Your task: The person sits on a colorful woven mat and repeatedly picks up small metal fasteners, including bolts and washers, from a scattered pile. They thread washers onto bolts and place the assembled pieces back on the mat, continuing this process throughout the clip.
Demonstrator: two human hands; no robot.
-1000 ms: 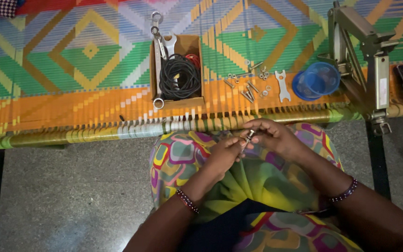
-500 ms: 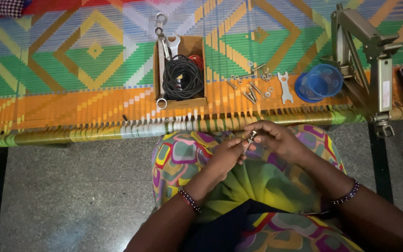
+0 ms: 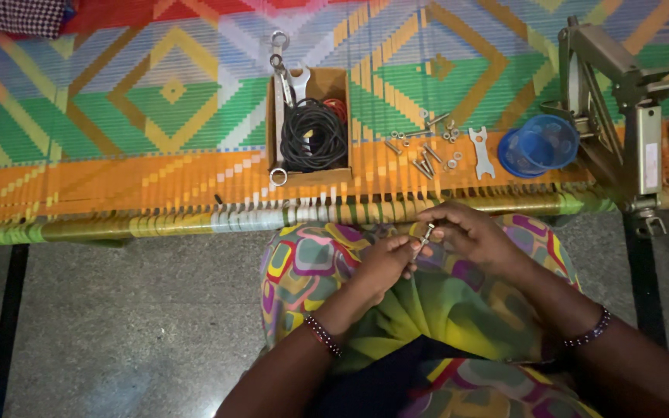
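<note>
A wide woven cot [image 3: 118, 155], with bright bands of green, orange, blue and red, fills the upper part of the view and serves as a work surface, so that all the parts lie within easy reach of the seated person. At its right end stands a grey metal scissor jack [image 3: 613, 108], tilted, with its lower end hanging over the cot's edge. Near the middle sits an open cardboard box [image 3: 311, 174], which keeps the bigger tools together: a coil of black cable [image 3: 313, 133] lies in it, and several spanners [image 3: 282, 85] stick out over its far and near rims. Just left of the jack is a blue plastic bowl [image 3: 540, 145], and beside it a small flat wrench [image 3: 480, 151]. Between the box and this wrench the loose bolts and nuts [image 3: 426, 147] are scattered on the orange band, apart from each other, probably so that each can be picked up singly. Below, over the lap in a colourful patterned cloth [image 3: 311, 263], the two hands meet. The left hand [image 3: 385, 263] and the right hand [image 3: 470, 232] both pinch one small metal bolt [image 3: 426, 232] with their fingertips, one at each end, held close to the body. Whether a nut sits on it is too small to tell.
</note>
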